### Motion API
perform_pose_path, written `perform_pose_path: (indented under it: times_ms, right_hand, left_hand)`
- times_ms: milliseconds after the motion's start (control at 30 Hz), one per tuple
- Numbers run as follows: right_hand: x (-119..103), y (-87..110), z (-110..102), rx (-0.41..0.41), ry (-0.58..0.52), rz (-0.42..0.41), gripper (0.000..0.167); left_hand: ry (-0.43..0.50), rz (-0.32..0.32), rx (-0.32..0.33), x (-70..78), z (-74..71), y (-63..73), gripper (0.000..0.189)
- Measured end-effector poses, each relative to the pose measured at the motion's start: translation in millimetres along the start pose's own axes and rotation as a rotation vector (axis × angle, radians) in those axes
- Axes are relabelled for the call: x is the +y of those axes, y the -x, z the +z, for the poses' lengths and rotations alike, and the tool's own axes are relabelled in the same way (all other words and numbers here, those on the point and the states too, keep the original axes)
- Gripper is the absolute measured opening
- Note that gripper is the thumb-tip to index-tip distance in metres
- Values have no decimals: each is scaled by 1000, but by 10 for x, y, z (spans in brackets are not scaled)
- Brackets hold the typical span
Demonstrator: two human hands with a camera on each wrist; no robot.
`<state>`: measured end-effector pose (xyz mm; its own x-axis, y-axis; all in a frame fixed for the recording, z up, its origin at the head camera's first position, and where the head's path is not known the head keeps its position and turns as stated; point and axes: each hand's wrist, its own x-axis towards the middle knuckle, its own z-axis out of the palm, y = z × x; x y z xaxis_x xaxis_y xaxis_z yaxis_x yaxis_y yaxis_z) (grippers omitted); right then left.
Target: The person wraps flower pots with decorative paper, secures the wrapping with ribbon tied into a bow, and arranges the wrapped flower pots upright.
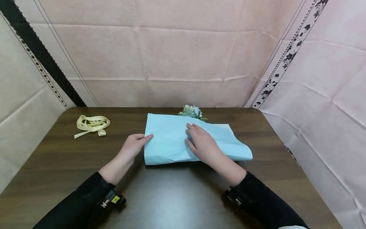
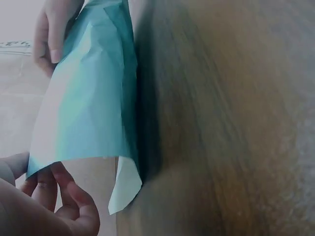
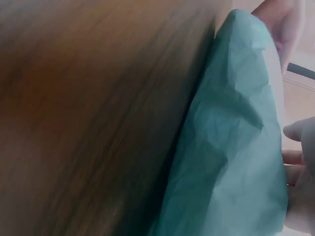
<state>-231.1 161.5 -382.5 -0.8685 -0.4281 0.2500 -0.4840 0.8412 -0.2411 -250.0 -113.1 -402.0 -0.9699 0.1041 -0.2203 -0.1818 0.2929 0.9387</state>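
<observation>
A sheet of light blue wrapping paper (image 1: 168, 136) lies folded over on the table, its near side a rounded bend. My left hand (image 1: 134, 146) pinches its left edge, thumb on top; in the left wrist view the fingers (image 2: 47, 189) reach beneath the paper (image 2: 93, 108). On the upper face my right hand (image 1: 204, 144) rests with extended fingers. Artificial flowers (image 1: 191, 112), pale green and bluish white, poke out behind the far edge. The paper hides whatever lies under it. In the right wrist view the creased near side of the paper (image 3: 236, 137) shows.
At the back left of the brown wooden table (image 1: 168, 197) lies a loose coil of cream ribbon (image 1: 92, 123) with its ends trailing. Pale cloth with patterned borders (image 1: 177, 54) hangs behind the table and along both sides.
</observation>
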Motion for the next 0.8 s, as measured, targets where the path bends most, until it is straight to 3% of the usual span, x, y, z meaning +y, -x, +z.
perform_pose_path:
  times_ms: [433, 800]
  right_hand:
    - [-111, -145, 92, 102, 127, -37, 44]
    - [-264, -222, 163, 96, 211, 101, 54]
  left_hand:
    - [21, -27, 11, -66, 10, -30, 41]
    - [39, -44, -12, -124, 19, -22, 41]
